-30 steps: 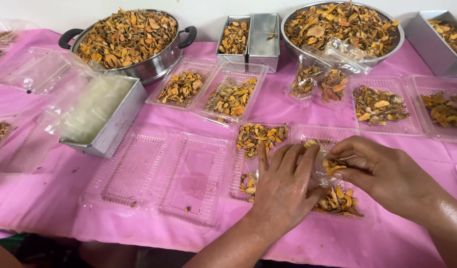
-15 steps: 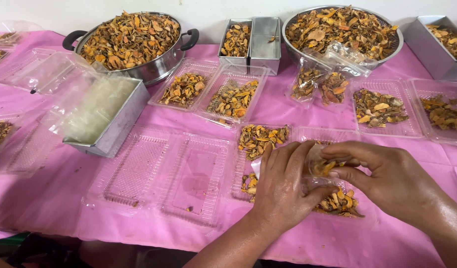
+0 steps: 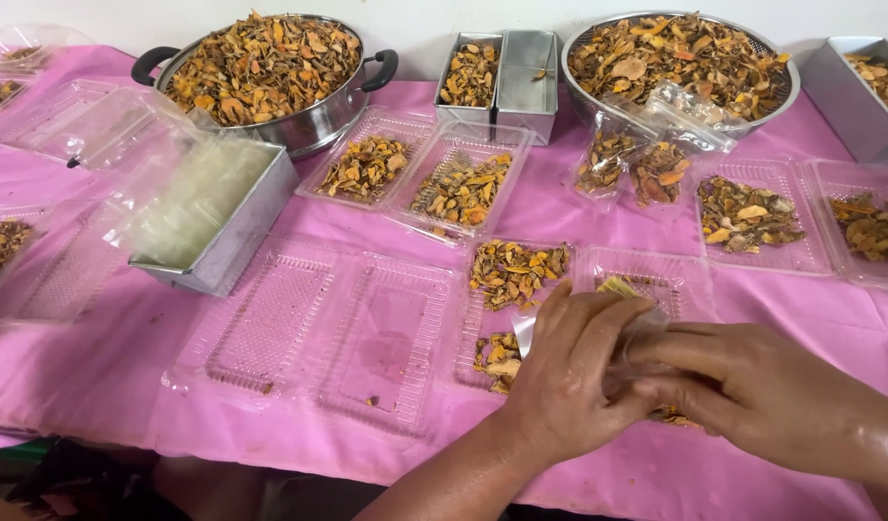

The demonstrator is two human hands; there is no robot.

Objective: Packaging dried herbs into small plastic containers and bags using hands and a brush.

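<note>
Head view: the left hand (image 3: 571,371) and the right hand (image 3: 752,391) are pressed together over a small clear plastic bag (image 3: 625,333), both closed on it by the fingers. Compared with half a second ago, the hands have been drawn slightly lower and closer, and more of the clear clamshell tray (image 3: 517,309) beneath them is covered. That tray is filled with dried orange-brown pieces. To its left an open, nearly bare clamshell tray (image 3: 318,333) lies on the pink tabletop (image 3: 116,367). Farther out, two filled trays (image 3: 420,174) and two small filled bags (image 3: 629,166) are seen. At the back, a handled steel pot (image 3: 270,72), a steel colander bowl (image 3: 680,58) and a rectangular steel tin (image 3: 471,72) are heaped with the same pieces. A steel tin (image 3: 217,217) at the left holds stacked clear bags.
</note>
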